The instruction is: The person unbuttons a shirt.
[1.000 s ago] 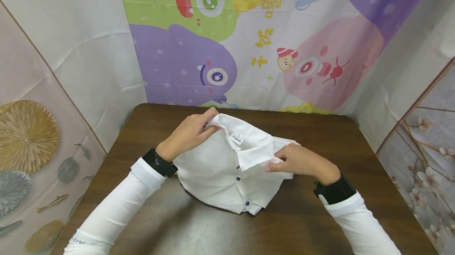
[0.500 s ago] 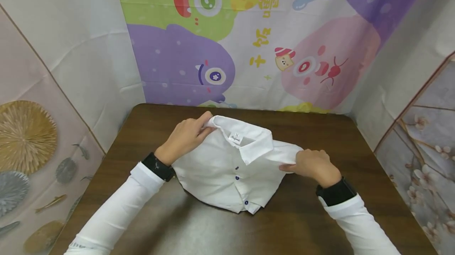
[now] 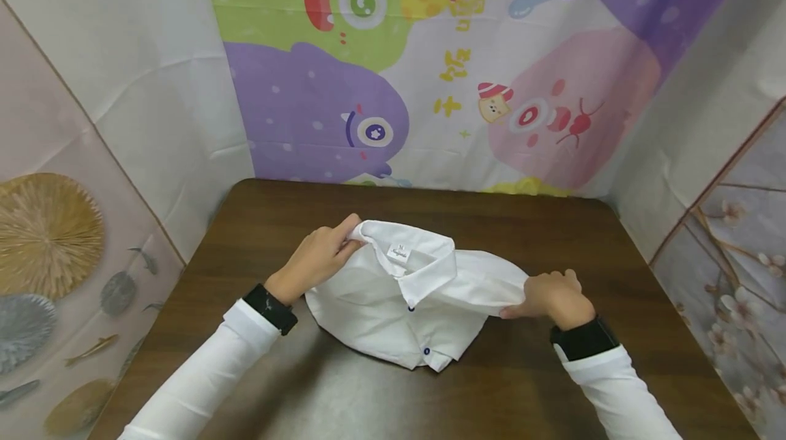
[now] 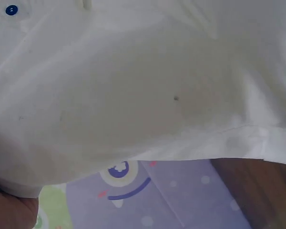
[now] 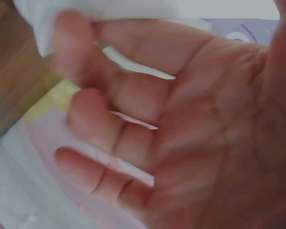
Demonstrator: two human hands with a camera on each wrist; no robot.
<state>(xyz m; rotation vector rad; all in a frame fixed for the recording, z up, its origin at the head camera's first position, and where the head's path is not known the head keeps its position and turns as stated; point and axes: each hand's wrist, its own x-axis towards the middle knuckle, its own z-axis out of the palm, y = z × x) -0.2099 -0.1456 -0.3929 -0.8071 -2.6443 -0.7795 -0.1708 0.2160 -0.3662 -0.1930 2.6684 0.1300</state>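
Note:
A white collared shirt (image 3: 368, 303) with dark blue buttons (image 3: 426, 351) lies bunched on the brown table (image 3: 503, 385), its collar raised. In the head view my left hand (image 3: 316, 259) pinches the left end of the collar (image 3: 424, 235) between thumb and fingers. A white size label (image 3: 399, 253) shows inside the neck opening. My right hand (image 3: 549, 297) grips the sleeve (image 3: 491, 276), which stretches out to the right. The left wrist view is mostly filled by shirt cloth (image 4: 119, 86). In the right wrist view the lower fingers (image 5: 88, 119) are loosely bent, with cloth near the upper ones.
Behind the table hangs a cloth backdrop (image 3: 442, 153) printed with cartoon monsters. Patterned panels stand at the left (image 3: 123, 174) and at the right (image 3: 737, 276). A black wrist strap (image 3: 270, 307) sits on the left arm, another strap (image 3: 583, 339) on the right.
My right hand has moved from beside the collar out to the right, drawing the sleeve outward. My left hand has lowered slightly with the collar, still pinching it.

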